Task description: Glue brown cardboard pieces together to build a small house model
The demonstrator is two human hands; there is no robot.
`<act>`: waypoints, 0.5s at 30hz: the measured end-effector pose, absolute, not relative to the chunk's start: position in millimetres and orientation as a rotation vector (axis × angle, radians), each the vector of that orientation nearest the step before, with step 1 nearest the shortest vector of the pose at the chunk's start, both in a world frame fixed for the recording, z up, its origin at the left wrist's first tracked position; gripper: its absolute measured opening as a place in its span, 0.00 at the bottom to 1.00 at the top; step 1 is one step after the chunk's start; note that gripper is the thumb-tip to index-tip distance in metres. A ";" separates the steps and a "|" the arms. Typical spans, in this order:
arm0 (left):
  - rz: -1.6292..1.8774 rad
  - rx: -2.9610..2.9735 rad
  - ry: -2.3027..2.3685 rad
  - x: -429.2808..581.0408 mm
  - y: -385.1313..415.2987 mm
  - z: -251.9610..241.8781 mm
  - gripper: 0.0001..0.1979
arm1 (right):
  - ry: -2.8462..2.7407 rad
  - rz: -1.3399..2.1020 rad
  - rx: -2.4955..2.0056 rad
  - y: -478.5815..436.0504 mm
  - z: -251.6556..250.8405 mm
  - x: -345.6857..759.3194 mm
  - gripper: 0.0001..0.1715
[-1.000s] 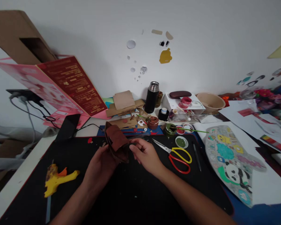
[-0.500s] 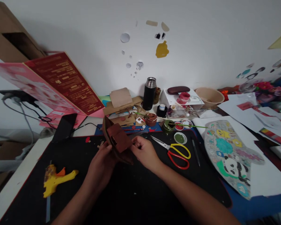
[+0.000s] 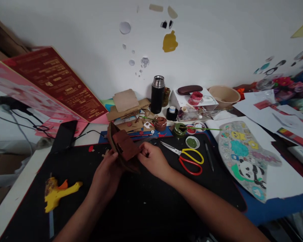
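Between my two hands is a reddish-brown folded piece point(image 3: 126, 146), tilted above the black mat, with a dark slot in its face and a darker brown curved edge around it; cardboard or leather, I cannot tell. My left hand point(image 3: 110, 166) grips its lower left side, the thumb on the front. At its right edge, my right hand point(image 3: 153, 158) pinches it with curled fingers. Scissors point(image 3: 183, 156) with one yellow and one red handle lie to the right of my right hand. A yellow glue gun point(image 3: 60, 192) rests to the left of my left forearm.
Behind the hands stand a brown paint jar point(image 3: 160, 124), a green paint jar point(image 3: 179, 129) with a brush across it, and a black thermos point(image 3: 157, 95). A red menu board point(image 3: 55, 84) leans at left. A painted grey panel point(image 3: 247, 158) and black pen point(image 3: 209, 156) lie right.
The camera view has shifted a little, so most things appear slightly higher and to the left. Both hands keep their hold on the brown piece, with little visible change in its pose.
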State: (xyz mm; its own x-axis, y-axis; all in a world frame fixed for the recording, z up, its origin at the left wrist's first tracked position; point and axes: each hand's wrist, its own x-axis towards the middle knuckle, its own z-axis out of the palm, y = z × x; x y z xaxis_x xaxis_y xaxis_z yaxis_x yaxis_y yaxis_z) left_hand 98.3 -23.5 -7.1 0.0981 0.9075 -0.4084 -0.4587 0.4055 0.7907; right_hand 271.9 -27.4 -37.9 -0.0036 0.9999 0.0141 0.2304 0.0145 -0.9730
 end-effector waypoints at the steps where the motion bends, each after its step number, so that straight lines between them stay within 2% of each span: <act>1: 1.086 0.540 1.026 98.7 -23.3 -7.3 0.22 | -1.398 1.074 -1.372 -27.5 -37.8 272.1 0.03; 15: 1.058 0.506 1.013 99.5 -25.1 -7.2 0.20 | -1.352 1.141 -1.354 -30.6 -39.9 269.3 0.02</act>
